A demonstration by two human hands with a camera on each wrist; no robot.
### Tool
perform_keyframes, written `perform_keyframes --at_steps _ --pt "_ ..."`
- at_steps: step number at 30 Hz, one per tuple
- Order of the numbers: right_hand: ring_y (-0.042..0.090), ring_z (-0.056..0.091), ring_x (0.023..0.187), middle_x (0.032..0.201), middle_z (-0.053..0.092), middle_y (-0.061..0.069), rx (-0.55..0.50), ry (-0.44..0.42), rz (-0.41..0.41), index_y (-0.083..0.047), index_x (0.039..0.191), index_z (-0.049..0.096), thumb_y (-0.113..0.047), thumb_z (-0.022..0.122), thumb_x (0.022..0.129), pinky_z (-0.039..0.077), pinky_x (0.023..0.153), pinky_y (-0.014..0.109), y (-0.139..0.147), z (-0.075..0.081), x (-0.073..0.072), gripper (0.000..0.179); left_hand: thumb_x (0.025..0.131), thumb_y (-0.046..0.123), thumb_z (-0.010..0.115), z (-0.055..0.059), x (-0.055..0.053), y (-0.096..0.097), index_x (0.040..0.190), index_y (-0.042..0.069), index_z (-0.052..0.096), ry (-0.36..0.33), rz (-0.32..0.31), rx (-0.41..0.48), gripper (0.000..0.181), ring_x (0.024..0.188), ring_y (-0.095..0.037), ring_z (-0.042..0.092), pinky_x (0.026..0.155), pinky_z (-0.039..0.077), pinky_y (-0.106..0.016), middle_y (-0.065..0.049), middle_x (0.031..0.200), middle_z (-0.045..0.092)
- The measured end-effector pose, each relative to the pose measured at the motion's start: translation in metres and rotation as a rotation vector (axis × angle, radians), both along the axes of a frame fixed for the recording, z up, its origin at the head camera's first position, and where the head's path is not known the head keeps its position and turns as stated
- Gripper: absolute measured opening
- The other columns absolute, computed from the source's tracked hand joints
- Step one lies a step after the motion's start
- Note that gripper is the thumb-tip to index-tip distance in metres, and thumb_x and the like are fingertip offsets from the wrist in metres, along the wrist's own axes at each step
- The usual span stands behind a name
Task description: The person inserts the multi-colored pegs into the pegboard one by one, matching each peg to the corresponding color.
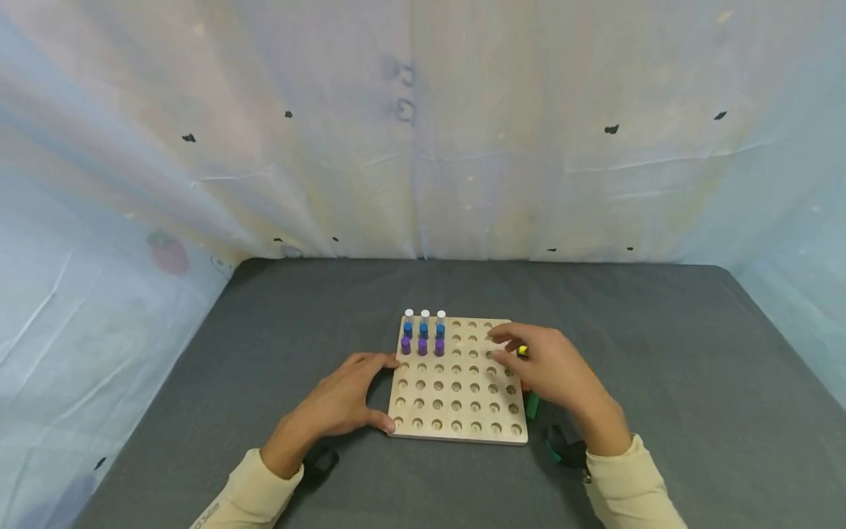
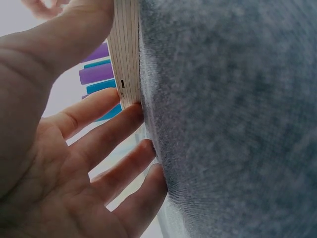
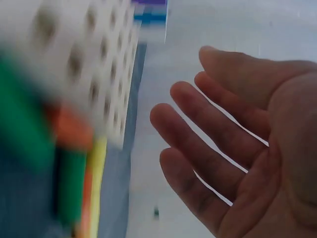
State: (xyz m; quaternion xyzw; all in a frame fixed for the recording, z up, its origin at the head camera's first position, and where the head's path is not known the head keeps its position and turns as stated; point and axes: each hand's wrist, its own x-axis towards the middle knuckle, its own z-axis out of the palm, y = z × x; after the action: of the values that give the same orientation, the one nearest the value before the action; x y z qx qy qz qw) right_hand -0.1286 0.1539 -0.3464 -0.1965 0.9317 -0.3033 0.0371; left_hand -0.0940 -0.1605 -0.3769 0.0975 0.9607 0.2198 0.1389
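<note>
A pale wooden pegboard [image 1: 465,378] with rows of round holes lies flat on the dark table. At its far left stand white pegs [image 1: 425,314], blue pegs [image 1: 424,331] and purple pegs [image 1: 422,347], three of each colour. My left hand [image 1: 340,397] rests against the board's left edge, thumb at the near corner and forefinger farther up; its fingers look fairly straight in the left wrist view. Over the board's right side hovers my right hand [image 1: 551,364], fingers loosely bent, and its palm looks bare in the right wrist view.
Beyond the board's right edge, partly under my right hand, lie green pieces [image 3: 72,186], an orange piece [image 3: 72,130] and a yellow piece [image 3: 98,183]. The grey tabletop [image 1: 264,323] runs back to a pale plastic sheet [image 1: 489,147] hanging behind and at both sides.
</note>
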Motion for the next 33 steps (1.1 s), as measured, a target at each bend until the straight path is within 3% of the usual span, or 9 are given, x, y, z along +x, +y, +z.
perform_keyframes --at_steps 7,14,24,33 --pt "0.025 0.068 0.095 0.108 0.074 0.006 0.143 -0.016 -0.128 -0.016 0.122 0.069 -0.024 0.073 0.091 0.054 0.073 0.044 0.067 -0.006 0.01 0.033 0.059 0.047 0.092 -0.001 0.002 0.002 0.139 0.029 0.052 -0.016 -0.016 0.015 0.091 0.141 -0.025 0.042 0.099 0.046 -0.058 -0.002 0.148 0.049" --pt "0.028 0.067 0.093 0.108 0.072 0.01 0.229 -0.062 -0.174 -0.012 0.125 0.066 -0.027 0.071 0.092 0.051 0.065 0.042 0.105 -0.016 0.01 0.037 0.06 0.048 0.092 -0.001 0.0 0.005 0.139 0.032 0.051 -0.012 -0.014 0.0 0.09 0.141 -0.024 0.042 0.097 0.046 -0.059 -0.002 0.148 0.049" --pt "0.021 0.069 0.086 0.099 0.074 0.004 0.266 -0.121 -0.163 -0.007 0.12 0.068 -0.025 0.071 0.092 0.053 0.069 0.044 0.111 -0.031 -0.002 0.034 0.059 0.048 0.092 0.001 0.001 0.003 0.139 0.031 0.052 -0.004 -0.011 0.005 0.091 0.139 -0.025 0.043 0.096 0.047 -0.061 -0.003 0.147 0.049" --pt "0.021 0.068 0.084 0.098 0.074 0.006 0.287 -0.086 -0.14 -0.008 0.118 0.07 -0.018 0.074 0.089 0.053 0.069 0.044 0.108 -0.031 -0.006 0.031 0.059 0.048 0.092 0.003 0.001 0.001 0.14 0.03 0.051 -0.008 -0.001 0.0 0.092 0.14 -0.025 0.043 0.096 0.045 -0.064 -0.004 0.148 0.049"
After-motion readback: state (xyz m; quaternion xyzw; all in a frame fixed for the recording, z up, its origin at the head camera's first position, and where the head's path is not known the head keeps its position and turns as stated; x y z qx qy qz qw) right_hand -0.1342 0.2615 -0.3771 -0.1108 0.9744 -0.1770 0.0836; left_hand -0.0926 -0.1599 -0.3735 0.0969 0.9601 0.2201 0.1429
